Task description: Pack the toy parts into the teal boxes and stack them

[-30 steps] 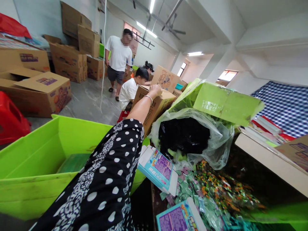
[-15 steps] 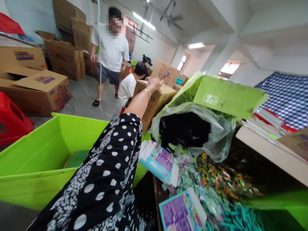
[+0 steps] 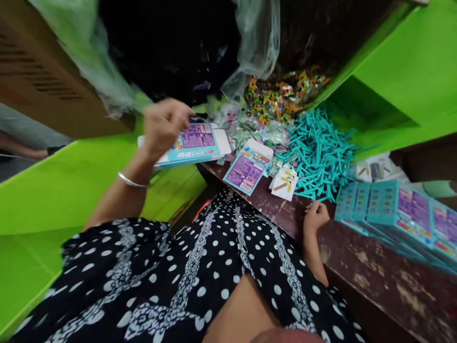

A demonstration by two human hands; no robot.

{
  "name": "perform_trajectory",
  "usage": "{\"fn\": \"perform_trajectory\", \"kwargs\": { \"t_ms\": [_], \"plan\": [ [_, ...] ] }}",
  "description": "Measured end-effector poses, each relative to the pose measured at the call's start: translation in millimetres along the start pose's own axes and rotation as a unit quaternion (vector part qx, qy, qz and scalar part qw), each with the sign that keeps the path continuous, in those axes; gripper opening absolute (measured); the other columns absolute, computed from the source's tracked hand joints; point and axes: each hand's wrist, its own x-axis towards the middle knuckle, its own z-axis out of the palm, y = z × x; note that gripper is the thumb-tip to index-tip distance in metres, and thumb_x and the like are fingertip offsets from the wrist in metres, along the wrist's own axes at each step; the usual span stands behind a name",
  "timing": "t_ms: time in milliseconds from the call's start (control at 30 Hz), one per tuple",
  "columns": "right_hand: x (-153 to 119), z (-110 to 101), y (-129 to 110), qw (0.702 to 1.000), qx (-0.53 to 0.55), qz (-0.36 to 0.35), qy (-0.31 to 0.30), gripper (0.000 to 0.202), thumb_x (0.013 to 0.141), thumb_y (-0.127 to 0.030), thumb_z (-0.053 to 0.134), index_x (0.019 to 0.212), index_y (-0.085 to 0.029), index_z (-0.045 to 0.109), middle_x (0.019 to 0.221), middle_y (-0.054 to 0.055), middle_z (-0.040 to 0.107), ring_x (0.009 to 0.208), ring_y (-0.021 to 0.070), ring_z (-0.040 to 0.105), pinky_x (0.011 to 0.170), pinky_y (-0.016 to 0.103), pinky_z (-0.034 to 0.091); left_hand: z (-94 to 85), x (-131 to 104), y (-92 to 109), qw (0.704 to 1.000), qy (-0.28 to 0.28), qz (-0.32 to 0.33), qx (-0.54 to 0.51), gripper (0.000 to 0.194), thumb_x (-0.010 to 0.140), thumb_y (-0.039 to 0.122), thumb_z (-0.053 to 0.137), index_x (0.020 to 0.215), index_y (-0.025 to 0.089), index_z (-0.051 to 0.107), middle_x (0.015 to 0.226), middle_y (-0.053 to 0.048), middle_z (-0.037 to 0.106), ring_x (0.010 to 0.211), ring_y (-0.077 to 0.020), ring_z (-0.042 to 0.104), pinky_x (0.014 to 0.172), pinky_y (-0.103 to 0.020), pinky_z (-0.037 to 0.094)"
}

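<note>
My left hand (image 3: 166, 125), with a silver bracelet on the wrist, is curled above the flat blue-and-purple cartons (image 3: 200, 142) at the table's left edge; motion blurs it and what it holds is hidden. On the table edge, beside the pile of teal sticks (image 3: 317, 152), rests my right hand (image 3: 317, 216), its fingers closed and their contents too small to tell. Between the hands lie another flat carton (image 3: 246, 169) and white picture cards (image 3: 284, 185). Small green and pink packets (image 3: 266, 136) are heaped behind these.
An open clear bag of black pieces (image 3: 178, 52) stands at the back. Orange-and-green packets (image 3: 285, 97) lie to its right. Filled teal boxes (image 3: 400, 209) line the right side of the dark table (image 3: 378, 276). A brown cardboard box (image 3: 46, 81) and green bin (image 3: 89, 176) are at left.
The view has swung down to the table. My left hand has come back from the top of the cardboard box to above the cartons. My right hand has come into view.
</note>
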Motion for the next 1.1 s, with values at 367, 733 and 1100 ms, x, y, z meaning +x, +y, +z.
{"fn": "perform_trajectory", "kwargs": {
  "t_ms": [367, 733, 1100],
  "plan": [
    [-43.0, 28.7, -132.1, 0.956, 0.053, -0.125, -0.259, 0.048, 0.105, -0.052, 0.061, 0.139, -0.02, 0.07, 0.123, 0.015, 0.085, 0.079, 0.0243, 0.078, 0.084, 0.042, 0.063, 178.5, -79.7, 24.4, 0.957, -0.263, -0.056, 0.111, 0.078, 0.111, 0.055, 0.057, 0.173, 0.011, 0.04, 0.155, -0.028, 0.07, 0.143, -0.0479, 0.069, 0.119, -0.058, 0.057],
    [-62.1, 66.1, -161.6, 0.905, 0.084, -0.108, -0.402, 0.052, 0.108, -0.046, 0.059, 0.154, -0.023, 0.054, 0.141, 0.015, 0.079, 0.1, 0.0308, 0.081, 0.092, 0.049, 0.066, 194.4, -79.4, -18.7, 0.959, -0.137, -0.04, -0.247, 0.074, 0.093, 0.071, 0.08, 0.141, 0.017, 0.067, 0.137, -0.017, 0.08, 0.124, -0.0359, 0.079, 0.113, -0.051, 0.064],
    [6.5, -5.6, -85.3, 0.826, -0.17, -0.361, -0.397, 0.045, 0.087, -0.024, 0.092, 0.124, -0.021, 0.066, 0.146, 0.02, 0.072, 0.14, 0.0423, 0.063, 0.117, 0.057, 0.055, 156.7, -99.4, -26.1, 0.952, -0.202, -0.057, -0.222, 0.074, 0.09, 0.069, 0.085, 0.14, 0.015, 0.072, 0.135, -0.015, 0.083, 0.12, -0.0367, 0.081, 0.108, -0.052, 0.068]
  ]
}}
